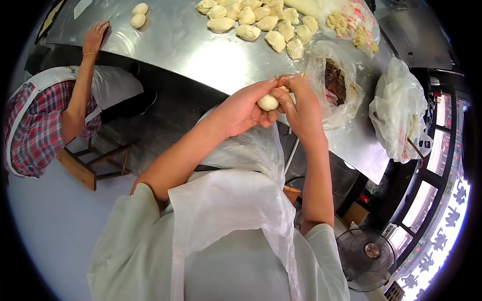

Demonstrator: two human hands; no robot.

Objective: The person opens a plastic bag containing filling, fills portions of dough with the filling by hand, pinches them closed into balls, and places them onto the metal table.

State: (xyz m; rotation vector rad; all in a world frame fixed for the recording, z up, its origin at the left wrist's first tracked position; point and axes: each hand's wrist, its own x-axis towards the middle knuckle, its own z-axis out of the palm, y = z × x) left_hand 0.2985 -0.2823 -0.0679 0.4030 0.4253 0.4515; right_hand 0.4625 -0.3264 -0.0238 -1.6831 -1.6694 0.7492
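A pale, rounded dough ball (268,102) sits between my two hands, just off the front edge of the metal table. My left hand (246,108) cups it from the left, its fingers curled underneath. From the right, my right hand (297,103) pinches the upper side of the dough with thumb and fingers. Part of the ball is hidden behind the fingers. Beyond my hands, several flattened dough pieces (248,32) lie grouped on the table. Close to my right hand is an open plastic bag (334,85) with a dark brown filling inside.
On the steel table (165,45), two dough balls (138,20) lie at the far left, near a co-worker's hand (95,37). Another plastic bag (400,110) hangs at the right edge. A wooden stool (83,168) stands left, a fan (369,253) lower right.
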